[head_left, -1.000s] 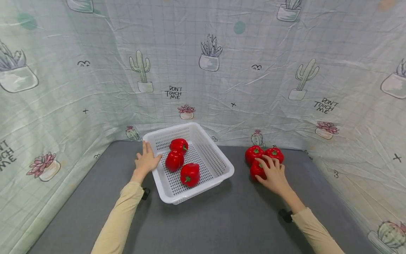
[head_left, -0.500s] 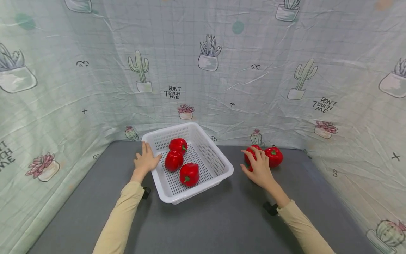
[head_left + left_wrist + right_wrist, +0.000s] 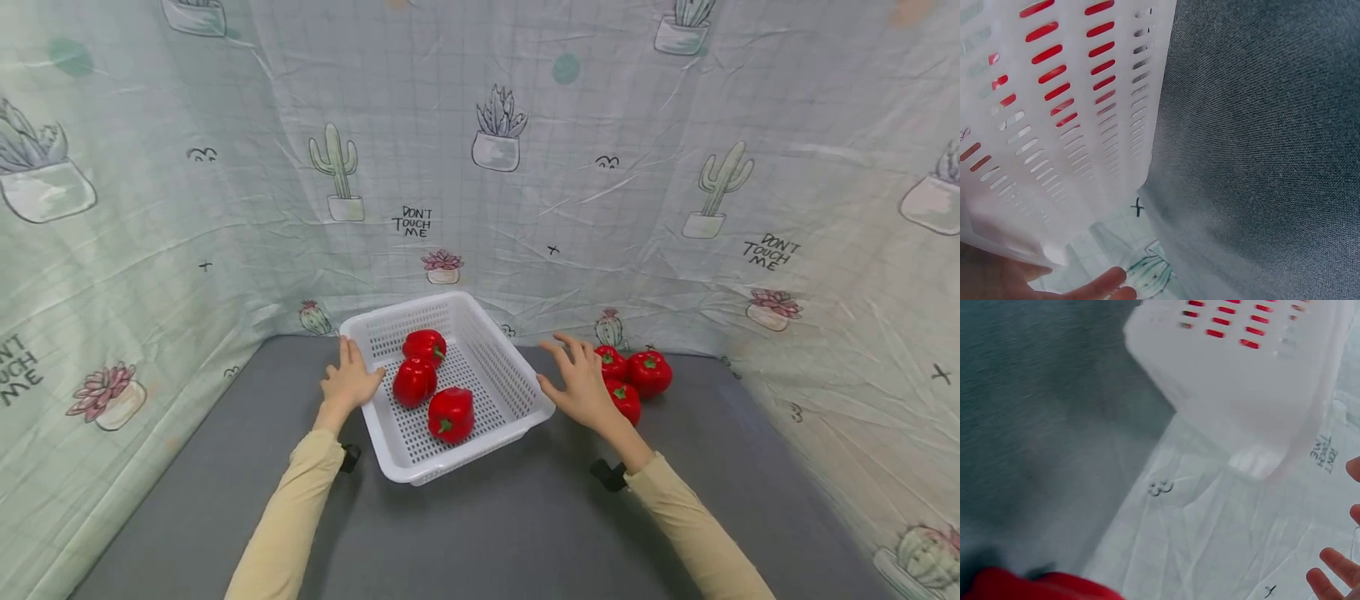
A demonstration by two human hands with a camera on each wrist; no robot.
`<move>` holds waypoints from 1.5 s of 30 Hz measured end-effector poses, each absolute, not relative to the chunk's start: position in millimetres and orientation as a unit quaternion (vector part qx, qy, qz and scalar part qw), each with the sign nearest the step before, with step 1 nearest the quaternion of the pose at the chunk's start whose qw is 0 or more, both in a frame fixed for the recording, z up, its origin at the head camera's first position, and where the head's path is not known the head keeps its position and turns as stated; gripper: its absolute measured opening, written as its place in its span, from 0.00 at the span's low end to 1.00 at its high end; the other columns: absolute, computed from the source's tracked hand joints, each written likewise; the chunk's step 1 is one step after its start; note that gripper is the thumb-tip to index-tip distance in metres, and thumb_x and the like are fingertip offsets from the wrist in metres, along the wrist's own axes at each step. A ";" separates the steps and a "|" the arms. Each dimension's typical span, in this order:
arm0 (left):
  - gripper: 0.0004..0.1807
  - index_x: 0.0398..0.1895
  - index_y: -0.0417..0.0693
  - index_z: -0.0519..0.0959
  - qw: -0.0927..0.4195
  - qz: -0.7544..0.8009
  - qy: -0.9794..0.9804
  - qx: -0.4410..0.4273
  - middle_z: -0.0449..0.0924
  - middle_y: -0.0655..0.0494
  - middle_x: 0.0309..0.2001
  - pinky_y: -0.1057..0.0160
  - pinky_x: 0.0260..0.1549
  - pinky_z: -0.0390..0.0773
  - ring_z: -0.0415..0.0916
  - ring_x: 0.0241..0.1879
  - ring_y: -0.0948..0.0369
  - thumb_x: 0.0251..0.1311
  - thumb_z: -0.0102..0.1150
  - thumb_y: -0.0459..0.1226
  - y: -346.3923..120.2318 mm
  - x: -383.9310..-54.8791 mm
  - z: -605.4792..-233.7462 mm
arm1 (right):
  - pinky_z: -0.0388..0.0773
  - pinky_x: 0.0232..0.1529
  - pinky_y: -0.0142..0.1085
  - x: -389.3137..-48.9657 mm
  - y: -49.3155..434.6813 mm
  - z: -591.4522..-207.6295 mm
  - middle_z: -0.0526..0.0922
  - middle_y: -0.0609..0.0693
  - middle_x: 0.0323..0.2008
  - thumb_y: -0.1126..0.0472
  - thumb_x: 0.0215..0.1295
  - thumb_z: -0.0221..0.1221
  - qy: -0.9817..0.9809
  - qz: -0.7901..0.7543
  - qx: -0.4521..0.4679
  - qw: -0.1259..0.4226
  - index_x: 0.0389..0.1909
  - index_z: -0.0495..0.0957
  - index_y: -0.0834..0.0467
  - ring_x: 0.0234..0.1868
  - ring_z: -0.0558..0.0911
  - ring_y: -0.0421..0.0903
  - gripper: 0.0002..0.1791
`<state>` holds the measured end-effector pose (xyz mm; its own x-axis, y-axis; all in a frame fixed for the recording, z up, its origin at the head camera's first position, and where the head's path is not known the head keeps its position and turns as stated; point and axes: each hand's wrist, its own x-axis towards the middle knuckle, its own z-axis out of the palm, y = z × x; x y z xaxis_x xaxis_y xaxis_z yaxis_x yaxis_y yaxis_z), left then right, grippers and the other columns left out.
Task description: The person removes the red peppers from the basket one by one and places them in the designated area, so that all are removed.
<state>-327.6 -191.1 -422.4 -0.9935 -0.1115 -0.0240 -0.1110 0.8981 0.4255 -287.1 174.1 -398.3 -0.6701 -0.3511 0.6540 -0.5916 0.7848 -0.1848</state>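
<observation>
Peppers (image 3: 451,414) in basket (image 3: 493,360), plain from head, slivers from wrists

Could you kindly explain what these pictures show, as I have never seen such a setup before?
There is no machine here: each grip is simply a person's bare hand. The wide picture comes from a camera worn on the head; the two close ones come from cameras on the wrists. On the grey table stands a white basket with three red peppers inside; three more peppers sit to its right. The left grip touches the basket; the right grip, fingers apart, holds nothing. A printed sheet hangs behind.
</observation>
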 end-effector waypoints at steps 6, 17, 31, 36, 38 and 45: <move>0.45 0.66 0.31 0.30 -0.004 -0.217 -0.974 0.060 0.20 0.40 0.69 0.28 0.51 0.49 0.41 0.59 0.25 0.60 0.39 0.49 -190.7 -327.4 -424.1 | 0.61 0.45 0.53 -291.0 159.9 -385.8 0.66 0.61 0.57 0.59 0.52 0.61 -0.893 0.195 0.270 0.302 0.53 0.70 0.55 0.51 0.64 0.57 0.25; 0.46 0.67 0.32 0.30 -0.003 -0.214 -0.974 0.068 0.21 0.40 0.69 0.30 0.51 0.51 0.44 0.59 0.27 0.59 0.41 0.49 -188.9 -327.1 -424.1 | 0.61 0.46 0.55 -306.5 131.8 -362.2 0.65 0.60 0.57 0.57 0.55 0.58 -0.891 0.198 0.283 0.296 0.55 0.68 0.54 0.53 0.63 0.57 0.24; 0.45 0.67 0.32 0.30 -0.004 -0.219 -0.973 0.073 0.21 0.40 0.69 0.30 0.52 0.51 0.42 0.60 0.26 0.60 0.40 0.49 -190.6 -326.8 -422.7 | 0.64 0.46 0.50 -335.2 80.8 -348.2 0.66 0.56 0.57 0.54 0.57 0.57 -0.891 0.199 0.301 0.276 0.55 0.68 0.51 0.52 0.65 0.54 0.24; 0.45 0.67 0.33 0.30 -0.003 -0.223 -0.972 0.074 0.21 0.41 0.69 0.31 0.52 0.51 0.43 0.60 0.27 0.59 0.40 0.49 -190.7 -326.1 -421.7 | 0.63 0.48 0.50 -342.9 66.3 -350.6 0.66 0.54 0.57 0.53 0.57 0.57 -0.890 0.189 0.328 0.256 0.55 0.67 0.50 0.53 0.64 0.53 0.24; 0.45 0.67 0.33 0.30 -0.002 -0.223 -0.972 0.073 0.21 0.41 0.69 0.31 0.52 0.51 0.43 0.59 0.27 0.59 0.40 0.49 -190.2 -326.0 -421.1 | 0.62 0.50 0.50 -344.6 61.9 -350.5 0.66 0.54 0.57 0.53 0.57 0.56 -0.890 0.180 0.340 0.247 0.56 0.67 0.49 0.54 0.63 0.52 0.24; 0.45 0.67 0.33 0.30 0.001 -0.232 -0.970 0.069 0.21 0.41 0.69 0.30 0.52 0.50 0.43 0.59 0.26 0.59 0.40 0.49 -189.1 -326.0 -420.6 | 0.60 0.52 0.50 -343.6 55.6 -349.9 0.67 0.52 0.57 0.53 0.57 0.57 -0.888 0.117 0.391 0.213 0.57 0.66 0.49 0.54 0.63 0.50 0.25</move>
<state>-326.0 -189.1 -420.6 -0.9905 -0.1345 -0.0297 -0.1333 0.8827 0.4506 -343.6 55.6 -349.9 -0.6040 -0.6435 0.4702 -0.7434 0.6675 -0.0414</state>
